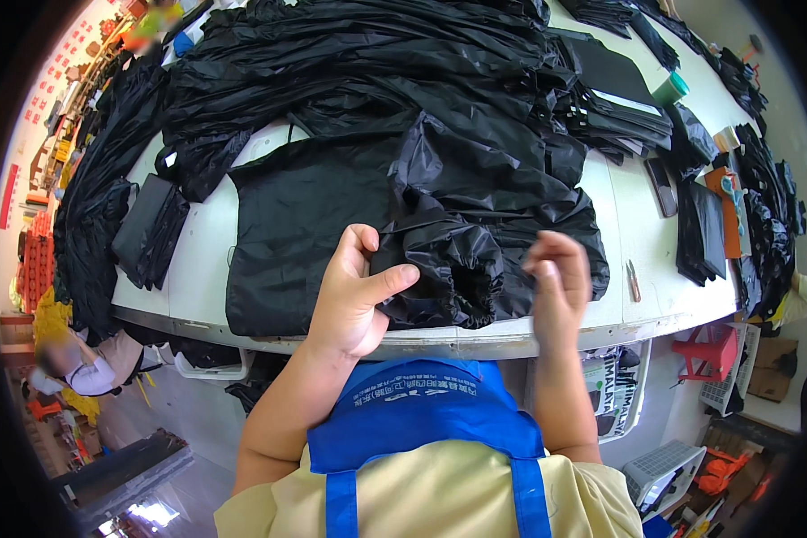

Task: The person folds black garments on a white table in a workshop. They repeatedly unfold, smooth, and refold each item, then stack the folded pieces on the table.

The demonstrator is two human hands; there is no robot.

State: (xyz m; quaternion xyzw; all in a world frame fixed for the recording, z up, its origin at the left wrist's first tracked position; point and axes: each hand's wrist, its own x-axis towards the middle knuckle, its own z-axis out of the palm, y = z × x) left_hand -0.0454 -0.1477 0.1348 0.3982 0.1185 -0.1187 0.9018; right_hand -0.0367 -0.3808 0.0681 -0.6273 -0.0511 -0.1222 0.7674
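A black, shiny fabric piece (305, 224), perhaps a garment, lies spread over the near part of the white table. Toward me it ends in a gathered, elastic-looking opening (471, 285), like a cuff. My left hand (357, 291) is closed on the fabric just left of that opening, thumb on top and the other fingers partly hidden. On the other side, my right hand (560, 282) is raised over the cloth with its fingers curled toward the thumb. It is slightly blurred, and anything pinched in it is too small to make out.
Heaped black fabric (332, 63) covers the table's far side. Folded black pieces (618, 85) lie at the back right, others (152, 229) at the left. Thread snips (634, 281) and a dark phone-like object (661, 186) rest at the right. Another person (99, 363) is at far left.
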